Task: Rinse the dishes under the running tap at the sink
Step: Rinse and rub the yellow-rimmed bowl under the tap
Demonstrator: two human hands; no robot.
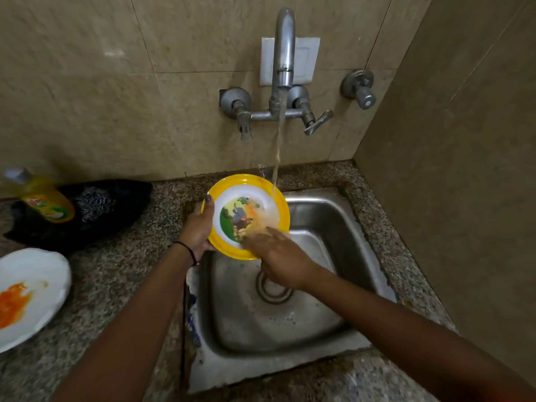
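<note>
A yellow-rimmed plate (232, 187) with a white middle and a cartoon picture is held tilted over the steel sink (324, 216). My left hand (197, 227) grips its left edge, thumb on the rim. My right hand (278, 253) lies flat on the plate's lower right face, fingers spread and blurred. Water runs from the wall tap (285, 47) and lands on the plate's upper right rim. A white plate (43, 268) smeared with orange sauce sits on the counter at the left.
A yellow dish-soap bottle (46, 198) lies on a black cloth with a steel scrubber (95, 204) at the back left. The counter (121, 274) is speckled granite. A separate valve (359, 85) sticks out of the tiled wall at the right. The drain (272, 291) is below my right wrist.
</note>
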